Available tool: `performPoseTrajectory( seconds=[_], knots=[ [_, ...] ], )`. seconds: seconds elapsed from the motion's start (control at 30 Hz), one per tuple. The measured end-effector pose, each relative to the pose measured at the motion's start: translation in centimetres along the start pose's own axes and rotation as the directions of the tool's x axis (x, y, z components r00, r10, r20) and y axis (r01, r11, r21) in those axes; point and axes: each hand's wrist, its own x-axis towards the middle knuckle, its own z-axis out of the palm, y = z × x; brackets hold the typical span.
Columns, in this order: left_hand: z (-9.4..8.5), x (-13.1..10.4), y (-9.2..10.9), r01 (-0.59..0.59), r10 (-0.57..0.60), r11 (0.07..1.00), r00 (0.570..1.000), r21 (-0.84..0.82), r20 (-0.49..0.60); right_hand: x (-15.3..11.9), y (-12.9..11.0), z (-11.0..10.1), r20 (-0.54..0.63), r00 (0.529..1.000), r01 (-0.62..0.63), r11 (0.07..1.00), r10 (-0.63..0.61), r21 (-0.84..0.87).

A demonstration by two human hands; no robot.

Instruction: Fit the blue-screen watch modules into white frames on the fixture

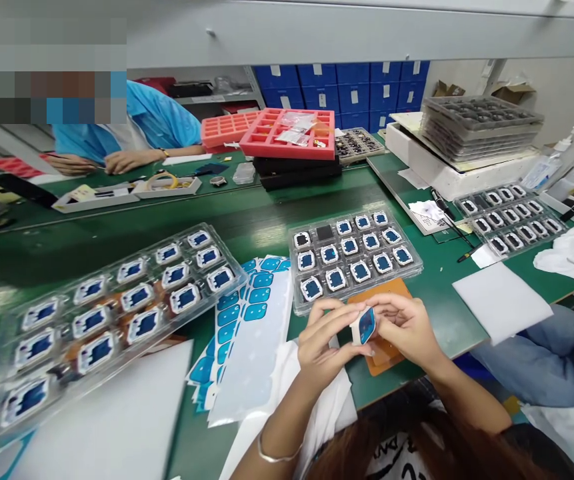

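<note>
Between my two hands, above an orange pad, is a small white watch case with a blue film on its face. My left hand grips it from the left, thumb below and fingers above. From the other side my right hand has its fingers curled against the case's right edge. Just beyond lies a clear tray of similar white cases with blue faces; one slot in its back row shows dark. Left of my hands, sheets of blue stickers lie fanned out.
A larger clear tray of cases lies tilted at left. White foam sheets flank the work area. Red trays stand on black boxes at the back. Another tray and stacked trays are at right. Across the table sits a person.
</note>
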Motion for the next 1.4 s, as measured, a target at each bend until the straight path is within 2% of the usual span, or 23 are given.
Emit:
performPoseTrajectory(
  seconds=[0.13,0.23,0.37,0.47,0.8,1.23,1.33,1.4],
  knots=[
    [0.0,0.0,0.0,0.007,-0.007,1.000,1.000,-0.020,0.000,0.0,-0.2,0.1,-0.027,1.000,-0.013,0.999,0.014,0.038],
    [0.0,-0.3,0.0,0.096,-0.100,0.991,0.994,-0.093,-0.035,0.1,-0.5,0.1,0.032,0.997,-0.070,0.980,0.066,0.188],
    [0.0,-0.7,0.0,0.229,-0.255,0.940,0.964,-0.252,-0.077,0.1,-0.8,0.2,0.178,0.968,-0.237,0.862,0.174,0.448],
    [0.0,-0.8,0.1,0.279,-0.316,0.912,0.945,-0.300,-0.084,0.2,-0.8,0.6,0.178,0.962,-0.270,0.808,0.206,0.524],
    [0.0,-0.7,0.1,0.270,-0.304,0.916,0.950,-0.297,-0.073,0.1,-0.9,1.8,-0.009,0.962,-0.231,0.832,0.272,0.504],
    [-0.2,-0.5,0.1,0.249,-0.271,0.928,0.962,-0.276,-0.043,-0.1,-1.0,1.6,0.035,0.967,-0.239,0.852,0.252,0.466],
    [0.0,-0.6,0.2,0.306,-0.341,0.895,0.939,-0.324,-0.054,-0.1,-1.2,1.4,0.041,0.969,-0.234,0.856,0.243,0.460],
    [0.2,-0.5,0.3,0.383,-0.451,0.819,0.890,-0.427,-0.065,-0.2,-1.5,1.4,0.051,0.971,-0.231,0.856,0.235,0.463]
  ],
)
